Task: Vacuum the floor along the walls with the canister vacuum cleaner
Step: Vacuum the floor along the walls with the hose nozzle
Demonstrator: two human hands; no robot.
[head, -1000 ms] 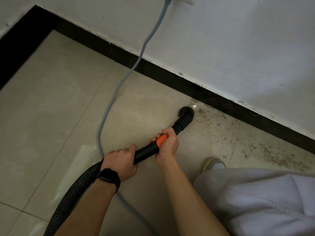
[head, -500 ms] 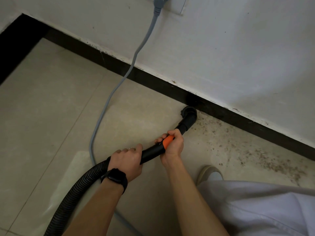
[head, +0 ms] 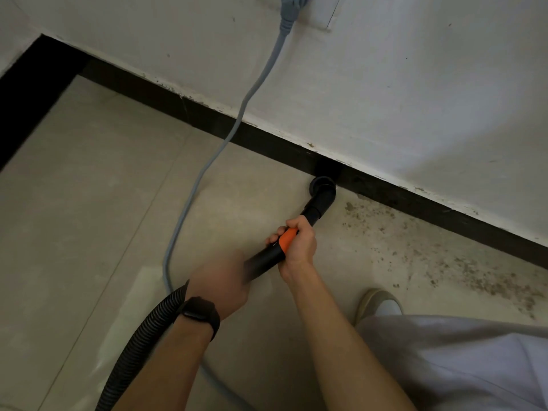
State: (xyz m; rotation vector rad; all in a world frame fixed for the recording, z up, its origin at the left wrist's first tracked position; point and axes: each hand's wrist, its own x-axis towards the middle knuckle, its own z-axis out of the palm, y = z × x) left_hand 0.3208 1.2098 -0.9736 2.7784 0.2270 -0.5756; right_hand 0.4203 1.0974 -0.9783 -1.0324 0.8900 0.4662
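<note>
Nozzle work along the far wall. Round black plastic nozzle [head: 321,188] sits on the beige tiled floor [head: 89,203], touching the black skirting board [head: 444,209] at the foot of the white wall [head: 415,99]. Right hand [head: 298,243] grips the black rigid tube with the orange band [head: 267,256], fingers curled round it just behind the nozzle's elbow. Left hand [head: 221,287] lies over the tube's near end, where the ribbed black hose [head: 139,345] joins; blur hides whether its fingers close round it. Canister out of view. Grey power cord [head: 237,126] drops down the wall and crosses the floor left of the nozzle.

Judgement: edge pass in hand, partly done. Floor left of the nozzle looks clean; brown dirt specks [head: 474,277] spread to its right along the skirting. Next move likely calls for drawing the nozzle rightward, flat and tight to the skirting, clear of the grey shoe [head: 376,301].
</note>
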